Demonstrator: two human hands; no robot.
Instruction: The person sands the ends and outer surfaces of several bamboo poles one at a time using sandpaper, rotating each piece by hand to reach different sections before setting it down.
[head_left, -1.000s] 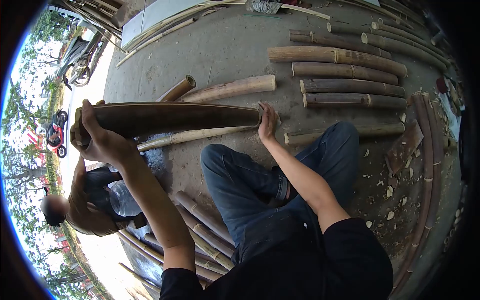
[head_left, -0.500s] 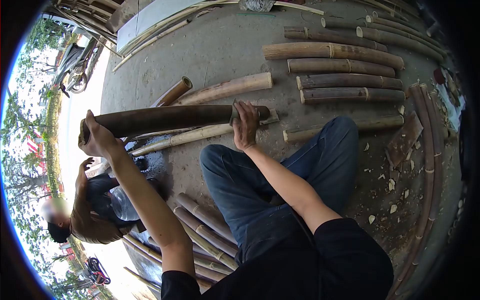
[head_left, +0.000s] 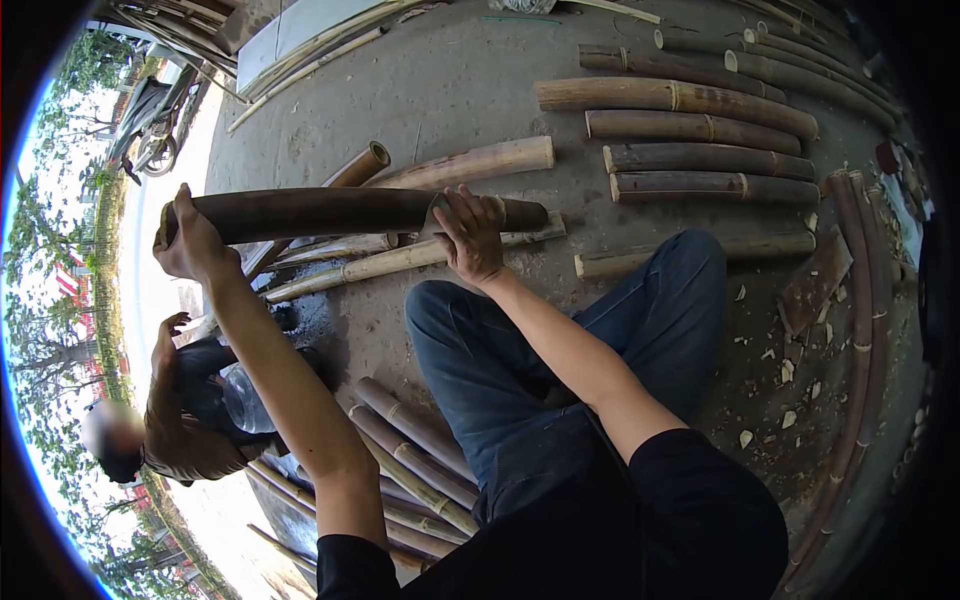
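Note:
A dark brown bamboo pole (head_left: 320,215) is held up across the view in front of me. My left hand (head_left: 195,240) grips its open left end, with the thumb over the rim. Near the pole's right end, my right hand (head_left: 472,237) wraps over the top with a thin grey-green sheet (head_left: 432,222) pressed between palm and bamboo. Under the pole, a pale bamboo pole (head_left: 390,262) and other lengths lie on the ground, partly hidden by it.
Cut bamboo poles (head_left: 710,158) lie in a row at the upper right. More bamboo lengths (head_left: 420,460) are stacked at my left side, where another person (head_left: 190,410) sits beside a clear plastic container (head_left: 243,400). A rusty metal plate (head_left: 812,280) and wood chips lie at right.
My right hand has slid left along the bamboo pole with the sheet, baring more of the right end. The pole's right part has tipped slightly.

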